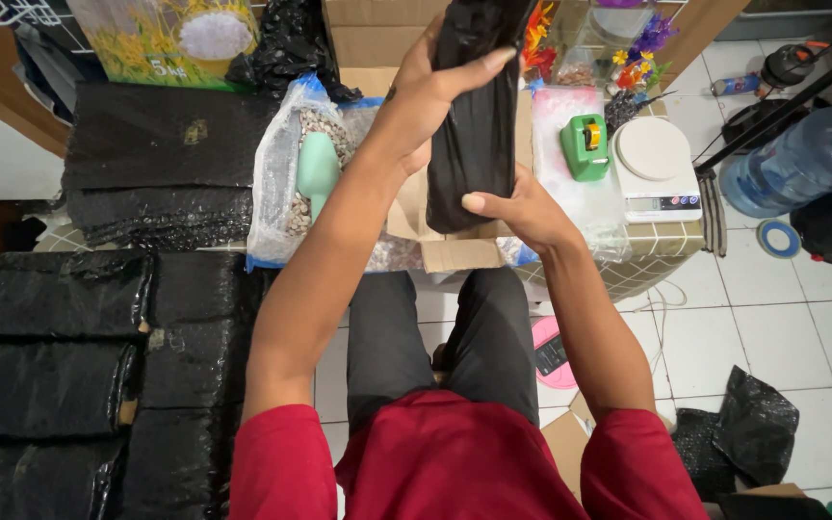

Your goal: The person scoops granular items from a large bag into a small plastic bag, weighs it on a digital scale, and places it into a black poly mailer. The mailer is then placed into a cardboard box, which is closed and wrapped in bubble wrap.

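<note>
I hold a black plastic-wrapped package (476, 125) upright over a low table. My left hand (432, 89) grips its upper part, fingers wrapped across the front. At the lower right corner my right hand (522, 207) clasps the package with the thumb on its face. Under the package lies a piece of brown cardboard (450, 252). A clear bag of small pebbles (286, 183) with a mint green scoop (318, 169) in it sits just left of my left forearm.
A green tape dispenser (585, 144) and a white kitchen scale (657, 164) stand to the right on the table. Stacked black wrapped parcels (60, 356) fill the left. A large water bottle (801, 159) and black bags (748, 429) lie on the tiled floor.
</note>
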